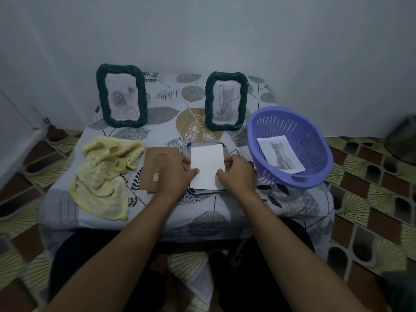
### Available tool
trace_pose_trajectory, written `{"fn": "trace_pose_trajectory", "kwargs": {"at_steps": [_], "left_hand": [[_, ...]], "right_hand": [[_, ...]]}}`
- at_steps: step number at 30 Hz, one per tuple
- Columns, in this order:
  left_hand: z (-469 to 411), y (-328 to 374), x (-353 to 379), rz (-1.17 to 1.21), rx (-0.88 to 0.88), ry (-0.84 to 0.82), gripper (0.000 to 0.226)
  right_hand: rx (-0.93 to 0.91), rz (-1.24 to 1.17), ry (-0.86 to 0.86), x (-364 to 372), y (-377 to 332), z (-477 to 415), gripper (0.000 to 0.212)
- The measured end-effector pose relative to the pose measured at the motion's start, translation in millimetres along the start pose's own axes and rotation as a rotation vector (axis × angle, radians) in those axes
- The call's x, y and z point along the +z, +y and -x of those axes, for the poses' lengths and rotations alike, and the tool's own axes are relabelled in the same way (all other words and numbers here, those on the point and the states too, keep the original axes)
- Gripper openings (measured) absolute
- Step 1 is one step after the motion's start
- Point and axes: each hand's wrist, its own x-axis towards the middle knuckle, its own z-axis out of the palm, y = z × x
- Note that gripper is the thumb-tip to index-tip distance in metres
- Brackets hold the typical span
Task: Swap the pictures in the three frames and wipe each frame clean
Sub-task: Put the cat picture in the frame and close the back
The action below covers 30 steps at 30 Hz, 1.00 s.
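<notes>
Two upright frames, larger frame (121, 95) and smaller frame (226, 101), appear unopened at the rear; left hand (177, 174) and right hand (236, 174) pinch the white sheet (207, 163) over the flat third frame (198, 190), with its backing board (155, 163) off and the yellow cloth (105, 172) seemingly unused.

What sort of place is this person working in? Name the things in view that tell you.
Most likely a room in a home, not a workshop: a low table under a leaf-print cloth, patterned floor tiles and a purple plastic basket of the household kind, against a plain wall.
</notes>
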Motion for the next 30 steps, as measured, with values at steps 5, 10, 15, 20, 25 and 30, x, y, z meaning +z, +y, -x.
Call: {"fn": "trace_pose_trajectory", "kwargs": {"at_steps": [5,10,15,20,25,30], "left_hand": [[-2.8,-3.0,0.6,-0.171,0.034,0.027,0.034],[-3.3,-0.5,-0.9,-0.282,0.061,0.063,0.037],[-3.7,-0.4,-0.7,-0.287,0.046,0.054,0.039],[-4.1,0.5,-0.2,-0.280,0.050,0.054,0.038],[-5.3,-0.9,0.2,-0.272,0.059,0.055,0.035],[-5.9,-1.7,0.0,-0.272,0.070,0.052,0.034]], "right_hand": [[-0.010,0.097,-0.016,-0.6,2.8,0.6,0.047],[-0.010,0.114,-0.028,0.7,3.9,2.7,0.045],[-0.003,0.106,-0.026,1.7,4.6,2.3,0.042],[0.001,0.101,-0.033,2.4,2.9,1.2,0.044],[0.002,0.098,-0.033,3.0,3.1,1.0,0.043],[0.005,0.090,-0.033,2.3,2.6,1.2,0.042]]}}
